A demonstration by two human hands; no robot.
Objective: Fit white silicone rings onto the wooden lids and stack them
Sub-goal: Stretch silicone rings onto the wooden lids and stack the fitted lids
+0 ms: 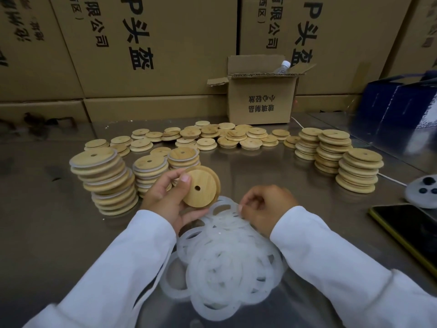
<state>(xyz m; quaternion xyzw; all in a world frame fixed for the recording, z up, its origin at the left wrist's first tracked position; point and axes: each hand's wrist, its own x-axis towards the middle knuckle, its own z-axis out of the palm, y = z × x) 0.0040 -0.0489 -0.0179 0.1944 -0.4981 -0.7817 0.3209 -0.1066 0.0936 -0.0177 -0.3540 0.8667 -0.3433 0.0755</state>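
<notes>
My left hand (165,197) grips a round wooden lid (201,187) with a small centre hole, tilted up above the table. My right hand (264,207) pinches a white silicone ring (224,209) at the top of a heap of white rings (227,263) in front of me. To the left stand stacks of lids with white rings on them (106,178). Stacks of plain lids (354,169) rise on the right, and loose plain lids (212,137) are spread across the back of the metal table (47,233).
A small open cardboard box (262,98) holding a bottle stands at the back, in front of a wall of large cartons. At the right are a dark blue bag (402,110), a phone (409,228) and a round white device (423,190) with a cable.
</notes>
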